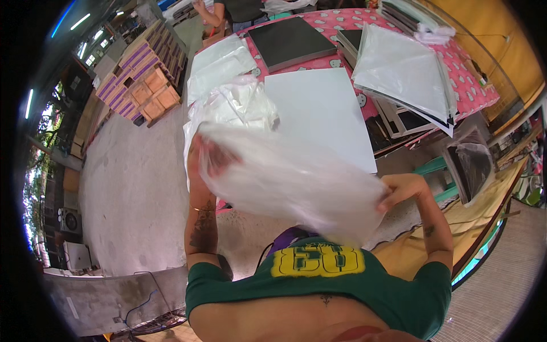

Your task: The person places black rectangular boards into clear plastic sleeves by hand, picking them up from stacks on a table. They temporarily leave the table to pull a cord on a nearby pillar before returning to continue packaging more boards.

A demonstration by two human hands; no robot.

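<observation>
A large clear plastic bag (285,176) is stretched in the air between both my hands, in front of my chest. My left hand (209,155) grips its left end and shows through the film. My right hand (401,188) pinches its right end. Just beyond the bag a white flat panel (319,108) lies on the table with the pink patterned cloth (473,85). A heap of more clear bags (233,102) sits left of the panel.
A dark flat panel (290,40) lies further back on the table, and bagged panels (404,68) are stacked at the right. Cardboard boxes (142,68) stand on the concrete floor at the left. Another person (228,11) stands at the table's far end.
</observation>
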